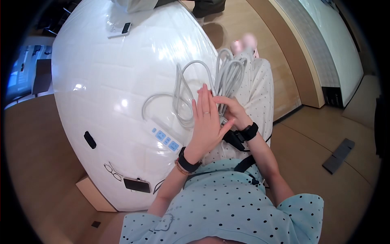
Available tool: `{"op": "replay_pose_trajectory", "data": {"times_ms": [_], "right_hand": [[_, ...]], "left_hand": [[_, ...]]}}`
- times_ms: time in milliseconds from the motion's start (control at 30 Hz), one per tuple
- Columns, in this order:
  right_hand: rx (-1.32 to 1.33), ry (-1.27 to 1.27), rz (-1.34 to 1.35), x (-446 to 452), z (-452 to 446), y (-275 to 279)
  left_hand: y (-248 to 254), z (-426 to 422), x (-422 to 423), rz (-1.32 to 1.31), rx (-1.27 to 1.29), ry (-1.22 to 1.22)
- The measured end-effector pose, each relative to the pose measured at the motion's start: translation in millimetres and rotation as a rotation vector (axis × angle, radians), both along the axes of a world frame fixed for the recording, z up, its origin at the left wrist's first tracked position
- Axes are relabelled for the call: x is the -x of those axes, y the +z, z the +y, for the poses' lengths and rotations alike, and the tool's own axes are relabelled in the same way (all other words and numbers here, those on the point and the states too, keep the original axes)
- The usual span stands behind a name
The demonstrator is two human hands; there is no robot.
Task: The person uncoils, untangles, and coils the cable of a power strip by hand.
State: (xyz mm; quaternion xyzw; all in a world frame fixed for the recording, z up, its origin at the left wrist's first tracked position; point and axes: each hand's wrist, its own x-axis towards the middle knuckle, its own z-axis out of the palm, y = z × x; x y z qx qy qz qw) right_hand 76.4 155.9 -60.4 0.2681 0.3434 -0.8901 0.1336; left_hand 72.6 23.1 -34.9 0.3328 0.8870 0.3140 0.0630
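A bundle of looped grey cable (230,77) lies over my lap and the edge of the plastic-covered mattress (109,69). My left hand (206,122) is flat with its fingers stretched out, back upward, over the near part of the cable loops. Beside it on the right, my right hand (233,112) has its fingers curled around the near end of the bundle, partly hidden by my left hand. Looser loops run left across the mattress to a white power strip (166,139) with blue-marked sockets, just left of my left wrist.
On the mattress are a dark phone (137,185), glasses (113,171), a small black object (90,140) and a white device (120,30). Another person's dark-clothed leg (209,7) shows at the top. A grey strip (339,156) lies on the floor at right.
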Motion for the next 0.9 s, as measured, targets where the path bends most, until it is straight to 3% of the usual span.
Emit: {"op": "replay_pose_trajectory", "data": {"times_ms": [200,300,400,467,500,600,700,800,900], "right_hand": [[-0.043,0.004,0.031,0.6,-2.3,-13.8],[-0.043,0.007,0.058,1.0,-0.8,-17.4],[-0.015,-0.006,0.023,-2.8,4.9,-26.8],[0.024,-0.010,0.012,-3.3,5.1,-29.6],[0.049,-0.017,0.018,-3.7,5.1,-29.9],[0.046,-0.028,0.063,-6.0,3.8,-30.9],[0.011,-0.032,0.095,-4.0,4.1,-24.6],[-0.076,-0.035,0.121,-4.5,10.9,-23.3],[-0.123,-0.034,0.133,-1.7,19.5,-19.0]], "left_hand": [[-3.6,-5.6,2.0,-0.201,-0.219,0.097],[-32.3,-20.0,1.5,-0.296,-0.570,0.499],[-53.6,-47.1,17.5,-0.792,-0.545,0.612],[-107.0,-55.5,11.6,-0.657,-0.228,0.491],[-111.1,-52.2,15.0,-0.588,-0.074,0.426],[-111.9,-37.7,25.5,-0.790,-0.225,0.542],[-99.5,-41.7,42.0,-1.153,-0.369,0.533],[-67.1,-59.4,48.1,-1.003,-0.326,0.482],[-46.3,-98.5,59.4,-0.829,-0.458,0.619]]}}
